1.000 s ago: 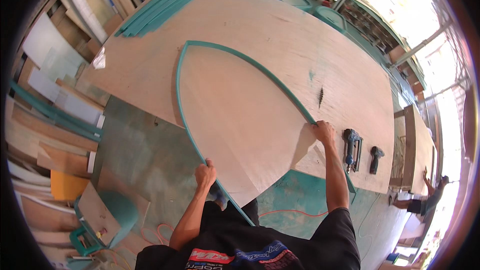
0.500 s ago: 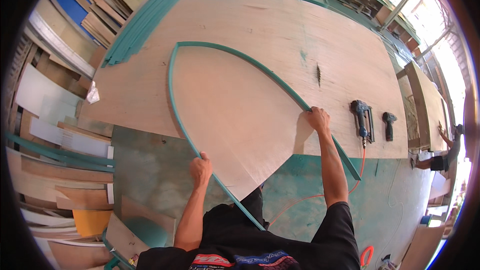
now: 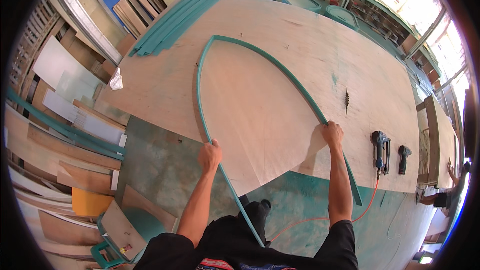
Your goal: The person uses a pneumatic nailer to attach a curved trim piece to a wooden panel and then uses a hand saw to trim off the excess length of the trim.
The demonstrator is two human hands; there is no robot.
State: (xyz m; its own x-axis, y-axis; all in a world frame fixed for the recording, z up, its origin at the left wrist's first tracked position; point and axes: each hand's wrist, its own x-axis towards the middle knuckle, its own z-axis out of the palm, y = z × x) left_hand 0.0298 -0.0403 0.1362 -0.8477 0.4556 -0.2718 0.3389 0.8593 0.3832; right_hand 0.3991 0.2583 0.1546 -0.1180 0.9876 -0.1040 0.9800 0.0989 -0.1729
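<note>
Two long, narrow teal strips meet at a pointed far corner, with a pale wooden board point(image 3: 255, 135) between them whose near part juts past the table's front edge. My left hand point(image 3: 210, 158) is closed around the left teal strip point(image 3: 201, 100), whose near end runs down to my body. On the other side, my right hand point(image 3: 333, 134) grips the right teal strip point(image 3: 292, 76); its tail sticks out below my forearm. Whether the strips are fixed to the board cannot be made out. Under the board lies the large plywood tabletop point(image 3: 370, 70).
At the right of the table lie a black nail gun point(image 3: 380, 151) with an orange hose point(image 3: 367, 207) and a smaller black power tool point(image 3: 404, 159). Stacked teal strips point(image 3: 185, 17) rest at the far left. Board offcuts point(image 3: 75, 152) line the left side. Another person point(image 3: 440, 199) is far right.
The view has turned, so the table and tools appear shifted, the tools lower and further right. Both hands keep hold of the strips, with little visible movement of the board on the table.
</note>
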